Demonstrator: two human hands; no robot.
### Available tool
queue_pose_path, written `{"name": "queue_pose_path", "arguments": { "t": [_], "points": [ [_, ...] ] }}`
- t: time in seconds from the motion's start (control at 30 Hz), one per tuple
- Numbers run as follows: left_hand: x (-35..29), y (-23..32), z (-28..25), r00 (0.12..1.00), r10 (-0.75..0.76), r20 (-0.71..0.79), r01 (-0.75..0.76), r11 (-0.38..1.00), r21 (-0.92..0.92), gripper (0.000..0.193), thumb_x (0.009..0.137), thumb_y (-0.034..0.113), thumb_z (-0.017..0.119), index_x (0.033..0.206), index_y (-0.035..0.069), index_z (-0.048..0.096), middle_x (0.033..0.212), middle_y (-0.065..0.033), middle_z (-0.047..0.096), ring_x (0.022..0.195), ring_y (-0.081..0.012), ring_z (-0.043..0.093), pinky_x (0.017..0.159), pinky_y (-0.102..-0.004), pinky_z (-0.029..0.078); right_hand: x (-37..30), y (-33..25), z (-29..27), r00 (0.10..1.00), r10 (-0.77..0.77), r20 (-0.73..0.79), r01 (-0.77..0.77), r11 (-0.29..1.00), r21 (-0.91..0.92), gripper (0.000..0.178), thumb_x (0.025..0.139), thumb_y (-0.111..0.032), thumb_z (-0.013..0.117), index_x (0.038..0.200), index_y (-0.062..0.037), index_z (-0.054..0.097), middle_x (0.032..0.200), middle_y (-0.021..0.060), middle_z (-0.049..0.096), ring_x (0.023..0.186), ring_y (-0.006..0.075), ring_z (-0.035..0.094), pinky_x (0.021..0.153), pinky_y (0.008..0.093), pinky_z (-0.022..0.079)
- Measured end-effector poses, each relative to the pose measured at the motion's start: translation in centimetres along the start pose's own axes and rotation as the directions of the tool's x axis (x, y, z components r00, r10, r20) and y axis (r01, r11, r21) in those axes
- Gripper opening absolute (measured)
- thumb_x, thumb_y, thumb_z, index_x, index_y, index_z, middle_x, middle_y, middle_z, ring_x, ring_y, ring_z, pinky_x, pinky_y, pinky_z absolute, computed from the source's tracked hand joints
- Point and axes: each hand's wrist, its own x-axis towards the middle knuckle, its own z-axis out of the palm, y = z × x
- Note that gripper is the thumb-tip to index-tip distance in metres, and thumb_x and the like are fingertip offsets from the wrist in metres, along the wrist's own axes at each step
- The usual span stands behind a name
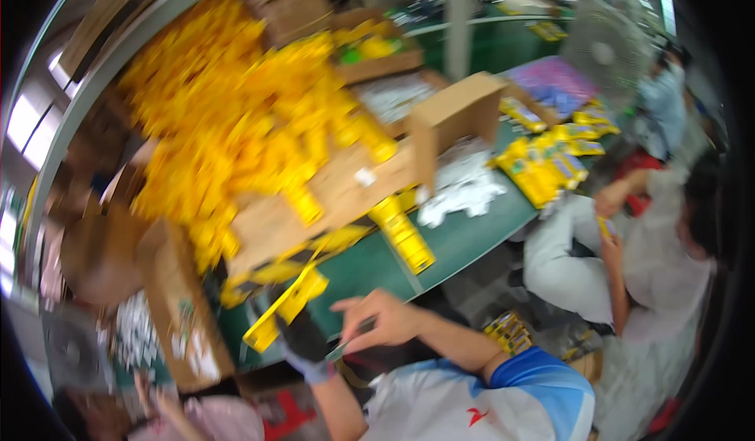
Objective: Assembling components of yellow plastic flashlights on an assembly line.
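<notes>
My left hand (305, 337), in a dark grey glove, holds a long yellow plastic piece (271, 327) tilted above the near edge of the green table (358, 272). To its right is my bare right hand (383, 321), its index finger and thumb apart and pointing toward the glove; I see nothing held in it. Another yellow plastic strip (403, 237) lies on the table beyond my right hand. Motion blur hides the finer shape of these pieces.
A big heap of yellow pieces (228, 103) covers the wooden board (271, 233) ahead. White parts (464, 189) spill from a cardboard box (456, 111); yellow packs (543, 166) lie right of it. Co-workers sit at right (653, 260) and lower left (204, 417).
</notes>
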Motion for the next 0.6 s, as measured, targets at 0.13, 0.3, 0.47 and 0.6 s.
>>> {"name": "queue_pose_path", "arguments": {
  "t": [0.13, 0.3, 0.47, 0.6],
  "points": [
    [-3.2, -2.1, -1.2, 0.972, -0.193, 0.131, 0.171, 0.972, 0.16, 0.046, 0.102, 0.021, 0.044, 0.142, -0.001, 0.04, 0.142, -0.015, 0.048, 0.13, -0.0231, 0.046, 0.11, -0.0368, 0.035, -0.4, 1.7, 3.3, 0.961, 0.106, -0.254, -0.029, 0.957, 0.29, 0.014, 0.083, -0.01, 0.076, 0.092, -0.0004, 0.071, 0.089, 0.0077, 0.072, 0.082, 0.0132, 0.065, 0.091, 0.0296, 0.048],
    [-2.8, -2.5, -0.9, 0.985, -0.131, 0.115, 0.056, 0.864, 0.5, 0.046, 0.099, 0.021, 0.052, 0.139, 0.001, 0.04, 0.133, -0.0141, 0.051, 0.117, -0.0221, 0.054, 0.102, -0.0349, 0.043, -1.2, 1.1, 2.2, 0.845, 0.234, -0.481, -0.058, 0.934, 0.353, 0.017, 0.085, -0.007, 0.074, 0.098, 0.0023, 0.07, 0.092, 0.0056, 0.071, 0.084, 0.009, 0.065, 0.077, 0.0231, 0.052],
    [-3.6, 0.0, 4.2, 0.885, -0.031, 0.464, -0.246, 0.816, 0.523, 0.07, 0.089, 0.035, 0.068, 0.141, 0.0, 0.035, 0.139, -0.0167, 0.046, 0.128, -0.0289, 0.047, 0.108, -0.0405, 0.038, -1.0, 1.8, 0.2, 0.817, 0.298, -0.493, -0.054, 0.891, 0.45, 0.016, 0.086, -0.007, 0.074, 0.098, 0.0014, 0.069, 0.092, 0.0052, 0.07, 0.083, 0.0078, 0.065, 0.075, 0.0212, 0.052],
    [-4.4, 0.7, 3.8, 0.953, -0.188, 0.239, 0.12, 0.955, 0.272, 0.028, 0.098, 0.022, 0.053, 0.122, 0.007, 0.048, 0.122, -0.0093, 0.055, 0.115, -0.0223, 0.054, 0.099, -0.0384, 0.044, -0.3, 2.1, -1.2, 0.874, 0.302, -0.38, -0.165, 0.921, 0.354, 0.013, 0.084, -0.002, 0.074, 0.095, 0.0003, 0.068, 0.094, 0.0058, 0.07, 0.086, 0.0107, 0.065, 0.079, 0.0248, 0.052]
  ]
}}
